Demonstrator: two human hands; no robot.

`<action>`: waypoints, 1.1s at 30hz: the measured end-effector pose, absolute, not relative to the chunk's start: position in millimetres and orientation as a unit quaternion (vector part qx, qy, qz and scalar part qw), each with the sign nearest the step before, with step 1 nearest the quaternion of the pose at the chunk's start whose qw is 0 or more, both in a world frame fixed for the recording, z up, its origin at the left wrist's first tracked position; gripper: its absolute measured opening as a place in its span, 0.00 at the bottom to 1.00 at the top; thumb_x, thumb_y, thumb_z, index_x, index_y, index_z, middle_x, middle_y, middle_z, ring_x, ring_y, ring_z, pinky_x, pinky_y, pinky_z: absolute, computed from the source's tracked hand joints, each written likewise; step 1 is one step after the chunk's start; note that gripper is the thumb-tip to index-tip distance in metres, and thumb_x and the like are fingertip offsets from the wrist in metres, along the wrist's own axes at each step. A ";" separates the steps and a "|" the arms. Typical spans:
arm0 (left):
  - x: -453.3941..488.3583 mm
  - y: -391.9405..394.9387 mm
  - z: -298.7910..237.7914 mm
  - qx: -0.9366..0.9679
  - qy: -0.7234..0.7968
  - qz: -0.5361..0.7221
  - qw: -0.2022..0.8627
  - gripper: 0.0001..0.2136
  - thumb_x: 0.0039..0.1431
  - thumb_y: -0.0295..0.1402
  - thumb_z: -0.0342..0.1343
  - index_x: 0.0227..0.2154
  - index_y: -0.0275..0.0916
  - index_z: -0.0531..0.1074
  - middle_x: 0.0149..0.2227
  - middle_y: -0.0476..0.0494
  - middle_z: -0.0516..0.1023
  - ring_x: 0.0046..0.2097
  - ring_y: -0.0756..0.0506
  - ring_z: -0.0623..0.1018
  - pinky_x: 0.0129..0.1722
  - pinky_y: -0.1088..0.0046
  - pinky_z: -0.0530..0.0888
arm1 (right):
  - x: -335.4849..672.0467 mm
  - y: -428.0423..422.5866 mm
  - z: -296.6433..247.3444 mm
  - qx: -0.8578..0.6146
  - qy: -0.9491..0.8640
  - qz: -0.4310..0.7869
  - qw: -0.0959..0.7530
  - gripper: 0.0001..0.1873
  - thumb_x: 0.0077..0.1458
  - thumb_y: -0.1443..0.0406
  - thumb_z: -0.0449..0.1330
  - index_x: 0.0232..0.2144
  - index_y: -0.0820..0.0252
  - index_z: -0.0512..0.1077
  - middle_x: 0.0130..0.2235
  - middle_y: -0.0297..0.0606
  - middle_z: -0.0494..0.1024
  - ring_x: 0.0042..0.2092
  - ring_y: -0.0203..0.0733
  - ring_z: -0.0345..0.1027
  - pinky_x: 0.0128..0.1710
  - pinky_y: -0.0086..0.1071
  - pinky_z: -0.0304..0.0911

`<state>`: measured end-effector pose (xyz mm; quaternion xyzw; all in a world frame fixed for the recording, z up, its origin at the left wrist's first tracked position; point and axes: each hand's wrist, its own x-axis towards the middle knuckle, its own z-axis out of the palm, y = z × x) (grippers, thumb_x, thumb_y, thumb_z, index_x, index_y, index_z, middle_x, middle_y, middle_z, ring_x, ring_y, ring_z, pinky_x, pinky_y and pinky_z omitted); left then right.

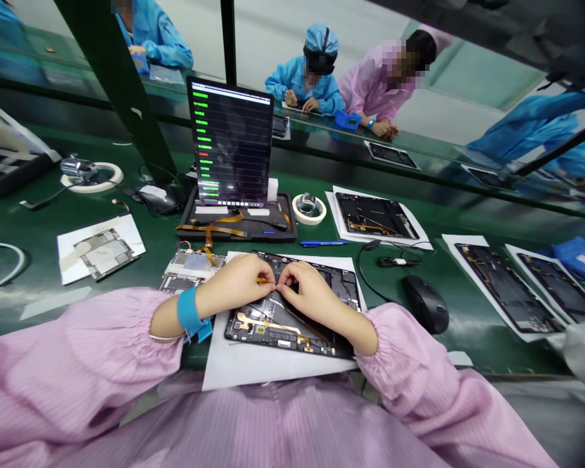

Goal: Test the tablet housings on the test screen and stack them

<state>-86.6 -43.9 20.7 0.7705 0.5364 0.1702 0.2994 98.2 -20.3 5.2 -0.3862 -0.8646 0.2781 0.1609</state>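
An opened black tablet (292,322) lies on a white sheet (234,364) at the table's near edge, its boards and orange flex cables exposed. My left hand (236,283) and my right hand (305,292) meet above the tablet's upper middle, fingertips pinched together on a small orange flex cable (262,280). A blue strap (190,312) circles my left wrist. Both arms wear pink sleeves.
An upright lit screen (231,143) stands on a black tray (238,224). Tape rolls (309,209), a blue pen (324,244), a black mouse (426,304), a circuit board (190,268) and more opened tablets (375,218) lie around. Other people work across the green table (39,279).
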 end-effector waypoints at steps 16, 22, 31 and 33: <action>-106.0 -14.2 40.2 0.736 0.594 0.318 0.061 0.18 0.61 0.39 0.51 0.50 0.36 0.70 0.51 0.40 0.75 0.54 0.41 0.70 0.54 0.64 0.65 | 102.2 -17.1 2.5 -0.387 -0.866 0.266 0.174 0.04 0.52 0.71 0.56 0.27 0.58 0.67 0.31 0.35 0.72 0.36 0.40 0.65 0.38 0.35 0.60; -132.5 38.3 25.7 0.670 0.664 0.301 -0.144 0.22 0.63 0.33 0.44 0.58 0.27 0.58 0.59 0.32 0.66 0.67 0.37 0.51 0.63 0.56 0.52 | 103.5 -17.6 5.3 -0.389 -0.867 0.264 0.164 0.04 0.53 0.70 0.56 0.27 0.59 0.67 0.31 0.35 0.72 0.36 0.40 0.65 0.38 0.34 0.60; -63.2 1.1 60.7 0.725 0.641 0.245 -0.061 0.18 0.60 0.34 0.50 0.51 0.31 0.66 0.55 0.31 0.70 0.60 0.35 0.65 0.55 0.57 0.66 | 103.8 -21.6 21.1 -0.399 -0.880 0.227 0.124 0.02 0.51 0.70 0.58 0.28 0.60 0.70 0.31 0.37 0.75 0.35 0.41 0.68 0.36 0.33 0.61; -32.4 -15.2 65.6 0.773 0.609 0.177 0.024 0.11 0.60 0.33 0.48 0.41 0.34 0.72 0.44 0.34 0.77 0.49 0.36 0.74 0.46 0.58 0.71 | 113.0 -28.7 42.0 -0.402 -0.889 0.204 0.083 0.02 0.51 0.69 0.60 0.30 0.60 0.72 0.33 0.40 0.77 0.36 0.44 0.70 0.36 0.35 0.62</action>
